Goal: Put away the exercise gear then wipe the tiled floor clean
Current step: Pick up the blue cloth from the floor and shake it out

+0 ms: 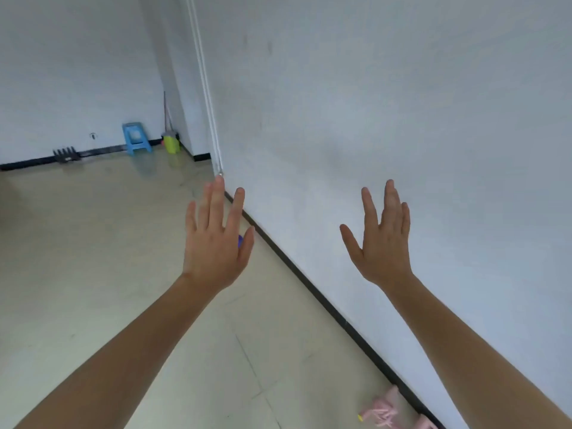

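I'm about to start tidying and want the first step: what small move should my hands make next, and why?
Probably bend and lower the right hand toward the pale pink items, likely exercise gear, lying on the beige tiled floor beside the black skirting board. Both it and the left hand are open, raised and empty, and gear comes before wiping.

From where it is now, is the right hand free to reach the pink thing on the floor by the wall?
Probably yes: the right hand is open and empty, and nothing lies between it and the pink thing low beside the wall, though it needs lowering.
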The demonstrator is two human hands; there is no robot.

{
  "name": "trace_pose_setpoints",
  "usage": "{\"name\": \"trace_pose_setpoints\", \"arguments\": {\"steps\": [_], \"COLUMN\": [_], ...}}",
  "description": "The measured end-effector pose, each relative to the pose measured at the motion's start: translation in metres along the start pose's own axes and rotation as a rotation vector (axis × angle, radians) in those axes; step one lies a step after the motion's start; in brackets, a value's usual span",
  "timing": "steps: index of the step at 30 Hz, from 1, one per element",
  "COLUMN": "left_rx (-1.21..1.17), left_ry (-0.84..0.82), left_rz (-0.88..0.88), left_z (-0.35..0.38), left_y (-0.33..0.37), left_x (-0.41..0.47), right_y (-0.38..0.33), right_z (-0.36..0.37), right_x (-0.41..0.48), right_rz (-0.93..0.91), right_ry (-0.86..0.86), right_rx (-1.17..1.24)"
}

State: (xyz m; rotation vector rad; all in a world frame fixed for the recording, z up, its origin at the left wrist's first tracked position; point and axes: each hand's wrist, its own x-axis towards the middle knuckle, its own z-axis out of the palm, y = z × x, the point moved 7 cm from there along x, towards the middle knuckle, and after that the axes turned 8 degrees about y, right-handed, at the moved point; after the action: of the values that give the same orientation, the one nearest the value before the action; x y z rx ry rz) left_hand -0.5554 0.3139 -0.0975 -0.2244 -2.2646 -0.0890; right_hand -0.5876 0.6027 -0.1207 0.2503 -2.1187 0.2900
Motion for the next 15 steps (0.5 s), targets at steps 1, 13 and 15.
{"name": "trace_pose_setpoints", "arguments": {"steps": [1, 13, 15], "left_rx": [0.035, 0.207, 0.221], "left_ry": [-0.023, -0.141, -0.143], "left_rz": [-0.044, -0.247, -0.214], "left_z": [-0.002, 0.081, 0.111], "left_y": [-0.035, -0.27, -0.294], "left_x": [-0.003, -0.001, 0.02], "right_y": [-0.028, -0.208, -0.221], "right_z": [0.022, 0.249, 0.296], "right_x": [0.007, 0.066, 0.084], "right_rz": [-0.006, -0.149, -0.144], "right_ry": [-0.019, -0.16, -0.162], "right_rx": [0.029, 0.227, 0.252]}}
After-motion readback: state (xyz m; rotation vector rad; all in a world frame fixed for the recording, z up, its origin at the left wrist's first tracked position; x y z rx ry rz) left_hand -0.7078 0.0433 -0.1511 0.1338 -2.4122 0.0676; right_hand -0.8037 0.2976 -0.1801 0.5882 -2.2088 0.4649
